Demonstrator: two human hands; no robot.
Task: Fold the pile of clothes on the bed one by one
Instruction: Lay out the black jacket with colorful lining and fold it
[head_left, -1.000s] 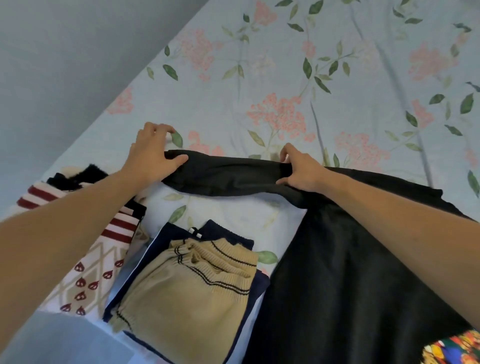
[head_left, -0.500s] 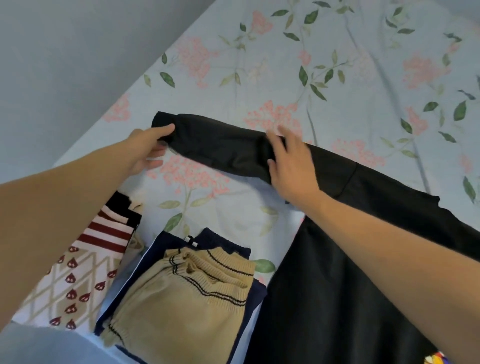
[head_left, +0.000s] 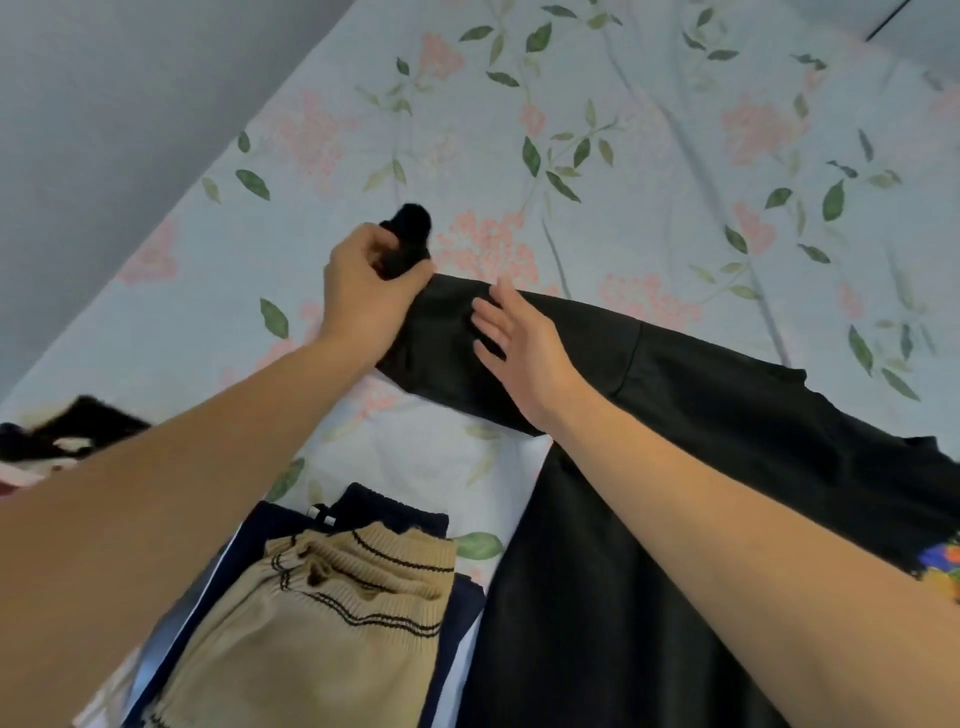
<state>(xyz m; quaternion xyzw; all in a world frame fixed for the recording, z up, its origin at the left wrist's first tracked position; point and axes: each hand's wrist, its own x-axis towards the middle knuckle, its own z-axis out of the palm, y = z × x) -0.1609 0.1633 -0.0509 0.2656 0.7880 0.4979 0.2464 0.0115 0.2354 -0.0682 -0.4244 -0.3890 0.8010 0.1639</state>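
Note:
A black long-sleeved garment (head_left: 675, 467) lies spread on the floral bed sheet (head_left: 623, 156), with one sleeve stretched out to the left. My left hand (head_left: 363, 291) grips the cuff end of that sleeve, lifted and bunched above the sheet. My right hand (head_left: 514, 338) rests flat with straight fingers on the sleeve's middle, just right of the left hand. A folded beige knit sweater (head_left: 311, 623) sits on a folded navy garment (head_left: 395, 514) at the lower left.
A red-striped and black piece of clothing (head_left: 62, 441) shows at the left edge behind my left forearm. A multicoloured fabric (head_left: 943, 566) peeks out at the right edge. A grey wall (head_left: 104, 104) borders the bed on the left.
My left hand has closed round the sleeve's cuff and carried it rightward, toward my right hand. My right hand has flattened on the sleeve's middle.

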